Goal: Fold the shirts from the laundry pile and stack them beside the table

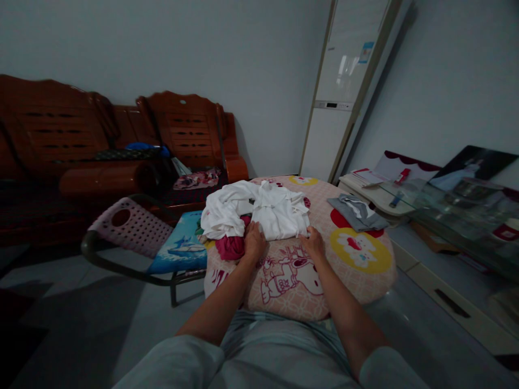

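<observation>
A round table with a pink cartoon-print cloth [348, 281] stands in front of me. A pile of white clothes [259, 210] lies on it, over a dark pink garment [230, 246]. My left hand [253, 240] rests at the near edge of the white pile beside the pink garment, fingers curled onto the fabric. My right hand [313, 241] grips the near right corner of the white garment. A folded grey garment [357, 213] lies apart on the right side of the table.
A pink perforated chair [130, 226] with a blue cushion [181, 244] stands left of the table. Wooden sofas [81, 140] line the back wall. A tall white appliance [340, 92] stands in the corner. A glass-topped low cabinet [446, 216] with papers runs along the right.
</observation>
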Demonstrator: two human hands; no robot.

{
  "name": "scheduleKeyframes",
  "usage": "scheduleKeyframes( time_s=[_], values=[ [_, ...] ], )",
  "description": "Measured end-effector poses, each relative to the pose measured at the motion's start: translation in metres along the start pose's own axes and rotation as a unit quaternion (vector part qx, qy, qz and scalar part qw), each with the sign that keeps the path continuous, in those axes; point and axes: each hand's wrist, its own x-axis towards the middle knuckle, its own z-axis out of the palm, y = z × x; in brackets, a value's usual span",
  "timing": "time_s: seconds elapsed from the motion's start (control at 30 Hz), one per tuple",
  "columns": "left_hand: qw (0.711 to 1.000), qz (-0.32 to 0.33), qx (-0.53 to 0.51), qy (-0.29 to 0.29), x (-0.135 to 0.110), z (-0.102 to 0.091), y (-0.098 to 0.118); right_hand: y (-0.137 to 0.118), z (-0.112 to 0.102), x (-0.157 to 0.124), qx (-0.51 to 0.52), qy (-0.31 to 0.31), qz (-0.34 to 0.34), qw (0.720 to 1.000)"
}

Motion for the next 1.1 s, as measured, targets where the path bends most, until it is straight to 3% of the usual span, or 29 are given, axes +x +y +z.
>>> scheduleKeyframes(
  time_s=[0.43,0.67,0.83,1.1],
  values=[
    [0.999,0.026,0.000,0.033,0.001,0.008,-0.008,0.012,0.004,0.003,0.105,0.027,0.038,0.993],
    [0.999,0.010,-0.026,0.019,0.001,0.005,-0.006,0.011,0.003,0.003,0.124,0.028,0.029,0.991],
    [0.997,0.035,-0.052,0.033,0.001,0.006,-0.009,0.011,0.002,0.002,0.131,0.035,0.032,0.990],
    [0.999,0.021,-0.023,0.023,0.001,0.006,-0.007,0.012,0.003,0.004,0.118,0.022,0.034,0.992]
  ],
)
